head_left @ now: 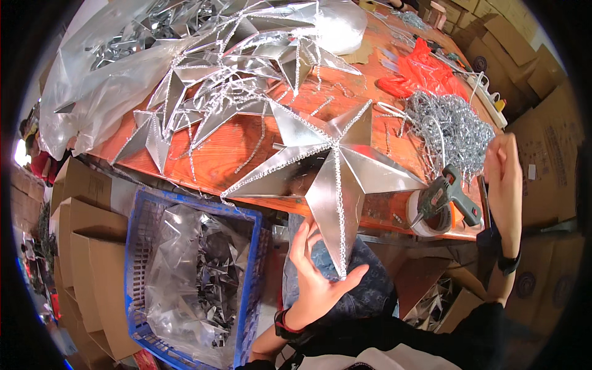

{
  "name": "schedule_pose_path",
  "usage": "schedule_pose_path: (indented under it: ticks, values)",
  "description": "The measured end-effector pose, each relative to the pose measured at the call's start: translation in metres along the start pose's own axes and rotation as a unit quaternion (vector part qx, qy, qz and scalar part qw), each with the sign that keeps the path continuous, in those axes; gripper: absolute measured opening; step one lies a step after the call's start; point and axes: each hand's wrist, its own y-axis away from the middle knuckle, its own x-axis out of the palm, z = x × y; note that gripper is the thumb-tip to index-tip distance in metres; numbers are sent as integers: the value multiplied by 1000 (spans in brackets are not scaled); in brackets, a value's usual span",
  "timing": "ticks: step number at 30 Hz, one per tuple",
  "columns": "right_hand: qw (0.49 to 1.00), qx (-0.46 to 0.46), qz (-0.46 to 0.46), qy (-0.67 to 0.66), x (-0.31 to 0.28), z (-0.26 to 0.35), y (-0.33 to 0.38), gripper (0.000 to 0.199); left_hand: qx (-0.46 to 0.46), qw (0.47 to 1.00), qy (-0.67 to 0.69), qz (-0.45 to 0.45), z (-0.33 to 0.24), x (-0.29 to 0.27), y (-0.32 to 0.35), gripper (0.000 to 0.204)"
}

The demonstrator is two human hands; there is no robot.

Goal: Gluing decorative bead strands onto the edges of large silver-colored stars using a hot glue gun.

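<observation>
- Your left hand (317, 280) cradles the lower point of the large five-pointed silver foil star edged with beaded trim (330, 163), fingers spread under it, thumb pressed on its tip; the star's upper points rest on the orange wooden tabletop (222, 154)
- Your right hand (504, 179) is raised near the tangled heap of silver bead chain (447, 126), loosely curled; whether it pinches a strand, you cannot tell
- Support the star from below so the thin foil does not crease
- The grey glue gun (450, 194) sits on a tape roll (425, 216) beside the star; mind its nozzle
- Finished stars (203, 92) lie further along the tabletop, so keep this one apart from their trim
</observation>
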Motion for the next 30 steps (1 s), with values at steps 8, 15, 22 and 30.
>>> schedule_pose_path:
  ticks: [8,15,22,30]
  values:
    - [998,16,3,67,-3,-71,23,28,55,989,-56,-125,1,26,-32,66]
    - [990,28,55,128,-5,-84,28,27,36,977,5,-209,16,10,-22,54]
    - [995,55,40,-69,9,-76,23,8,-27,969,-25,-242,3,-29,-4,52]
    - [997,7,30,-67,3,-75,25,4,9,958,-49,-283,23,-51,39,47]
